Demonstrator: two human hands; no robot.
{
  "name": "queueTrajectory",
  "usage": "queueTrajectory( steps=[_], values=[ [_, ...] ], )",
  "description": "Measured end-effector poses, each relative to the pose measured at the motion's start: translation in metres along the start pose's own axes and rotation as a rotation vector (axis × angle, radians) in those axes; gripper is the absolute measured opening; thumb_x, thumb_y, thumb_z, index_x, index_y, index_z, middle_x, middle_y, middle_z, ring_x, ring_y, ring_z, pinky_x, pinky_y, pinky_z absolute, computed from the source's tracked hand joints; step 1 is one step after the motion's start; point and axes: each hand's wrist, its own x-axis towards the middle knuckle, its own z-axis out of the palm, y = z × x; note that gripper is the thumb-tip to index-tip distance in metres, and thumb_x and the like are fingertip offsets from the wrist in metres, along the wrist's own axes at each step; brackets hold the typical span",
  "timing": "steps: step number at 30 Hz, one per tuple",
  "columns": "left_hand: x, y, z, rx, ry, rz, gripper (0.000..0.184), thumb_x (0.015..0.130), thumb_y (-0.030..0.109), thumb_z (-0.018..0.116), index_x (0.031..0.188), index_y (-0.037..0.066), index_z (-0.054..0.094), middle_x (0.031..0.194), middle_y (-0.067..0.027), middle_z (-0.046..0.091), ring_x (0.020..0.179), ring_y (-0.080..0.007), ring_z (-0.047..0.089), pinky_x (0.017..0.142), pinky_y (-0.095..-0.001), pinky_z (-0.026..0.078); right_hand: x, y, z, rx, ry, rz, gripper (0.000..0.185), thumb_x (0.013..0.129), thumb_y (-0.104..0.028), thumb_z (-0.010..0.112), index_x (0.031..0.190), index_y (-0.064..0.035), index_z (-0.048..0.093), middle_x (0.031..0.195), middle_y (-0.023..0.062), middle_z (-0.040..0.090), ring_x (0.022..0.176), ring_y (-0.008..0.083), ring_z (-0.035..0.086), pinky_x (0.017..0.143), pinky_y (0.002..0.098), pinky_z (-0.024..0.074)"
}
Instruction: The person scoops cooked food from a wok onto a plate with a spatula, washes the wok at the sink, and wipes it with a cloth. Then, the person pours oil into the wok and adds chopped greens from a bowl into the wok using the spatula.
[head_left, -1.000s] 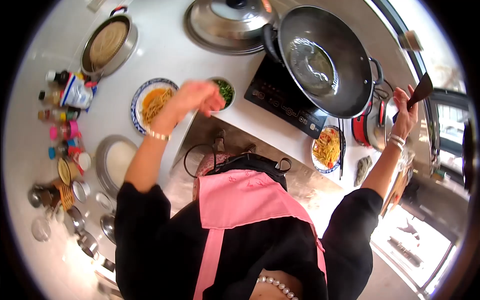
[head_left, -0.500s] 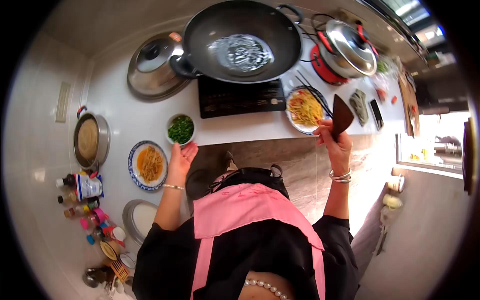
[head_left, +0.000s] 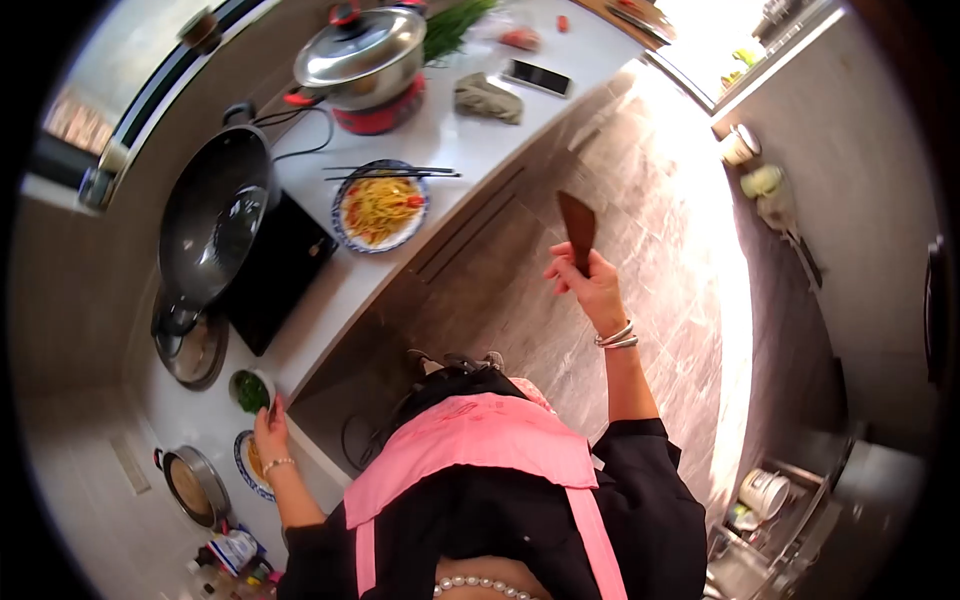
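Observation:
My right hand is closed round the handle of a brown wooden spatula, its blade pointing up over the floor beside the counter. At the counter's edge my left hand has its fingers at the rim of a small white bowl of chopped greens; some fingers are hidden. Partly behind this hand lies a blue-rimmed plate of food. A large black wok with clear liquid in it sits on a black induction cooker.
A plate of shredded food has chopsticks across it. Beyond stand a lidded steel pot on a red base, a cloth and a phone. A steel pan and bottles stand at lower left.
My view has turned to the right, showing more floor. The spatula stays in my right hand. My left hand, flat beside the bowl before, now has its fingers bent at the rim.

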Motion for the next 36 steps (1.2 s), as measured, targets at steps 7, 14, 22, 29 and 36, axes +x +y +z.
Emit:
queueTrajectory(
  steps=[7, 14, 22, 29, 36],
  values=[
    [-0.083, -0.009, 0.032, -0.027, -0.19, -0.161, 0.042, 0.08, 0.001, 0.049, 0.118, -0.011, 0.036, 0.117, -0.0262, 0.043, 0.111, -0.0414, 0.041, 0.095, -0.0473, 0.04, -0.012, 0.036, -0.092, 0.364, 0.35, -0.004, 0.029, 0.085, -0.009, 0.05, 0.112, 0.0009, 0.044, 0.076, 0.0076, 0.059, 0.06, 0.0087, 0.053, 0.055, 0.0214, 0.0429],
    [-0.128, -0.038, 0.045, 0.02, -0.338, -0.015, 0.043, 0.073, 0.016, 0.067, 0.112, 0.007, 0.05, 0.115, -0.0131, 0.053, 0.103, -0.0307, 0.052, 0.082, -0.0456, 0.049, -0.004, 0.033, -0.047, 0.254, -0.279, 0.278, 0.043, 0.088, -0.01, 0.04, 0.128, -0.0006, 0.026, 0.07, 0.0104, 0.052, 0.037, 0.0084, 0.04, 0.031, 0.0183, 0.0323],
    [-0.161, -0.008, 0.07, 0.189, -0.275, 0.126, 0.044, 0.077, 0.038, 0.062, 0.107, 0.008, 0.051, 0.097, -0.0092, 0.06, 0.081, -0.0229, 0.06, 0.062, -0.0376, 0.056, 0.034, -0.006, 0.054, -0.004, -0.61, 0.207, 0.046, 0.084, -0.001, 0.043, 0.126, 0.0004, 0.027, 0.076, 0.0078, 0.054, 0.038, 0.005, 0.038, 0.032, 0.017, 0.0308],
    [-0.16, 0.043, 0.124, 0.299, -0.265, 0.326, 0.051, 0.077, 0.041, 0.061, 0.113, 0.009, 0.047, 0.102, -0.0081, 0.058, 0.085, -0.0217, 0.06, 0.062, -0.0342, 0.056, 0.052, -0.067, 0.131, 0.025, -0.699, 0.042, 0.041, 0.09, -0.011, 0.043, 0.13, -0.004, 0.034, 0.069, 0.0052, 0.055, 0.046, 0.0054, 0.043, 0.039, 0.0185, 0.0351],
    [-0.106, 0.114, 0.216, 0.649, -0.349, 0.429, 0.046, 0.083, 0.037, 0.056, 0.119, 0.011, 0.046, 0.106, -0.0041, 0.057, 0.09, -0.015, 0.058, 0.069, -0.0306, 0.053, 0.087, -0.121, 0.222, -0.071, -0.87, -0.164, 0.044, 0.087, -0.009, 0.045, 0.129, -0.0044, 0.037, 0.078, 0.0008, 0.053, 0.052, 0.0006, 0.038, 0.044, 0.0132, 0.0288]
  ],
)
